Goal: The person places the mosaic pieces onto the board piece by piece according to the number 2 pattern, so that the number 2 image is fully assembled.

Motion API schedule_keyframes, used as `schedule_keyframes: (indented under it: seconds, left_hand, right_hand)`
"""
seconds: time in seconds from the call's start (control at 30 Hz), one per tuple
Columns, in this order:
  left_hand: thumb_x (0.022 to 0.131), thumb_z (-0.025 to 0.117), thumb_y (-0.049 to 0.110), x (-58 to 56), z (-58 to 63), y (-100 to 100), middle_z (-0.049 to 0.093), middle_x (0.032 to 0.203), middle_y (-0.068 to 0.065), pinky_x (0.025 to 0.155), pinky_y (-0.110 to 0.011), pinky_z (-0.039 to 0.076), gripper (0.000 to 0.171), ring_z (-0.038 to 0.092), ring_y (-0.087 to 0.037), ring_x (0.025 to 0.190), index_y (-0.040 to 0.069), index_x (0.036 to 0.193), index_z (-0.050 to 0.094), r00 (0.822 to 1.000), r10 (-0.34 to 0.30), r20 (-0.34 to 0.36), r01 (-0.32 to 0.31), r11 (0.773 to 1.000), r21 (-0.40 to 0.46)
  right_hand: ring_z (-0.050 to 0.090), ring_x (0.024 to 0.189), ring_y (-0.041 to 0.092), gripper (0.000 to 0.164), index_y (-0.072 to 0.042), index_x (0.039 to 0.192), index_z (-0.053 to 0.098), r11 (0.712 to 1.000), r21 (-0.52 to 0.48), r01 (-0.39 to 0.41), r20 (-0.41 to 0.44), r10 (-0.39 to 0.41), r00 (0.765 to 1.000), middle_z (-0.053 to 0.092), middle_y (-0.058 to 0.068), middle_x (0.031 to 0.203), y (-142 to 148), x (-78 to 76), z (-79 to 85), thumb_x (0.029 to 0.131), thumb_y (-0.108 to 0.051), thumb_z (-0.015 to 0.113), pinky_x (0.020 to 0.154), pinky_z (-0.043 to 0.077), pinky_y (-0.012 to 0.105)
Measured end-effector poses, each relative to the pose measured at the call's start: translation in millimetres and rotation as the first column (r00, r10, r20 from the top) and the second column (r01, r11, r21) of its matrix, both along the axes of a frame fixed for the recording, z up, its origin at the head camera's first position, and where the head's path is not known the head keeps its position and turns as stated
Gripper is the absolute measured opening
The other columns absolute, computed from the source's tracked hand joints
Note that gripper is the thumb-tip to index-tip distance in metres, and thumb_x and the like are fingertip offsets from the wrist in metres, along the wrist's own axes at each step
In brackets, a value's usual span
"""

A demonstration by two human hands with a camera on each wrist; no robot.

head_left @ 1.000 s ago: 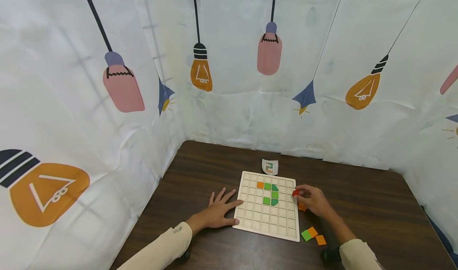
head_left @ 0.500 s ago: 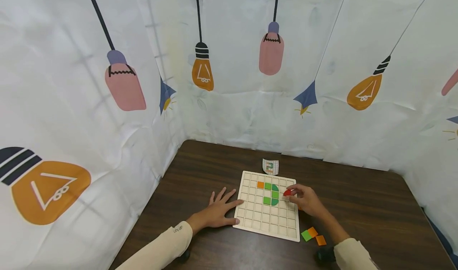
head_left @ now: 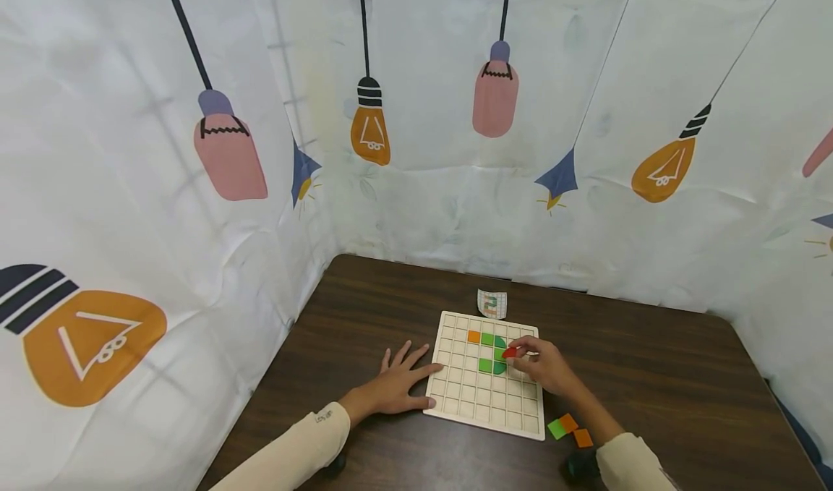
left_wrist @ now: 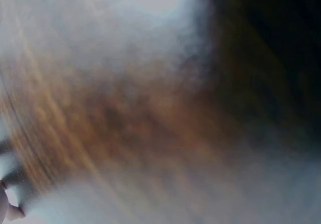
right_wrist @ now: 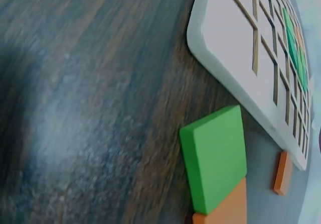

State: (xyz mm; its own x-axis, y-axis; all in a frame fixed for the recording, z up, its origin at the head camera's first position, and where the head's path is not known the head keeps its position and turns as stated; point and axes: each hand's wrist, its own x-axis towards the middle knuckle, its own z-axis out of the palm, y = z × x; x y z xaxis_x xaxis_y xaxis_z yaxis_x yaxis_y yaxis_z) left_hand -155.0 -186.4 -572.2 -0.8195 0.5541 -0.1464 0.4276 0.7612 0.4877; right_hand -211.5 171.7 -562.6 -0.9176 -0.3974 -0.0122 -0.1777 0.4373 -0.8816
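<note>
A pale square grid board [head_left: 484,402] lies on the dark wooden table. My left hand [head_left: 395,388] rests spread beside it, thumb and index fingertip at its left edge. Between the thumb and fingers of my right hand [head_left: 545,365] is a small red tile [head_left: 509,353], held close over the board, right beside the green tiles. On the grid, an orange square tile [head_left: 473,337], green squares and rounded dark green tiles [head_left: 500,341] form a shape. The right hand and its red tile are out of the right wrist view; the left wrist view is mostly blurred table.
Loose tiles lie off the board's near right corner: a green square [head_left: 556,429] and two orange ones [head_left: 583,438]. Another orange tile [right_wrist: 283,174] sits by the board's edge. Behind the board is a small printed pattern card [head_left: 492,304]. A patterned white curtain [head_left: 429,209] borders the table.
My right hand has carried the red tile leftward from the board's right edge to beside the green tiles. The left hand has stayed still.
</note>
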Motion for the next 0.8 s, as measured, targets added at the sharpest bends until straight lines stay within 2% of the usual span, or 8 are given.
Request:
schedule_keyframes:
  seconds: [0.17, 0.33, 0.47, 0.57, 0.8]
  left_hand:
    - [0.094, 0.055, 0.066, -0.3, -0.6, 0, 0.015, 0.169, -0.006, 0.11, -0.079, 0.005, 0.068, 0.005, -0.045, 0.154, 0.039, 0.155, 0.037, 1.0, 0.002, -0.002, -0.002, 1.0, -0.004]
    - [0.094, 0.054, 0.066, -0.8, -1.5, 0, 0.015, 0.169, -0.006, 0.11, -0.079, 0.005, 0.068, 0.004, -0.045, 0.154, 0.04, 0.155, 0.037, 1.0, 0.004, -0.001, -0.004, 1.0, -0.003]
    - [0.094, 0.055, 0.066, -1.0, -2.1, 0, 0.015, 0.169, -0.006, 0.111, -0.078, 0.005, 0.068, 0.004, -0.045, 0.154, 0.04, 0.155, 0.037, 1.0, 0.005, 0.0, -0.005, 1.0, -0.001]
    - [0.094, 0.055, 0.066, -0.8, -2.1, 0, 0.015, 0.169, -0.005, 0.111, -0.078, 0.005, 0.069, 0.004, -0.045, 0.154, 0.04, 0.155, 0.037, 1.0, 0.005, -0.001, -0.005, 1.0, -0.002]
    - [0.094, 0.055, 0.065, 0.3, -0.6, 0, 0.016, 0.169, -0.006, 0.111, -0.078, 0.005, 0.068, 0.004, -0.045, 0.154, 0.039, 0.155, 0.037, 1.0, 0.008, -0.003, -0.008, 1.0, -0.006]
  right_hand:
    - [0.047, 0.049, 0.006, 0.029, 0.001, 0.119, 0.066, 1.0, -0.022, 0.004, 0.006, -0.003, 1.0, 0.064, 0.011, 0.095, -6, 0.4, 2.5, 0.094, -0.013, 0.072, 0.045, 0.044, 0.026]
    - [0.051, 0.056, 0.008, 0.029, 0.003, 0.12, 0.065, 1.0, 0.012, -0.006, 0.005, 0.006, 1.0, 0.063, 0.013, 0.098, -13, 2.3, 3.0, 0.094, -0.009, 0.07, 0.049, 0.045, 0.026]
    - [0.055, 0.06, 0.018, 0.027, 0.007, 0.12, 0.064, 0.999, 0.042, -0.012, 0.01, 0.011, 1.0, 0.063, 0.017, 0.099, -20, 4.0, 2.7, 0.095, -0.005, 0.067, 0.05, 0.047, 0.028]
    - [0.057, 0.061, 0.021, 0.026, 0.005, 0.118, 0.066, 0.999, 0.039, -0.021, 0.026, 0.021, 0.999, 0.065, 0.016, 0.098, -24, 5.2, 3.1, 0.095, -0.007, 0.068, 0.051, 0.049, 0.029]
    - [0.055, 0.059, 0.01, 0.028, 0.0, 0.116, 0.068, 0.998, -0.013, -0.058, 0.03, 0.059, 0.998, 0.067, 0.011, 0.095, -34, 5.9, 0.9, 0.093, -0.016, 0.073, 0.049, 0.047, 0.025]
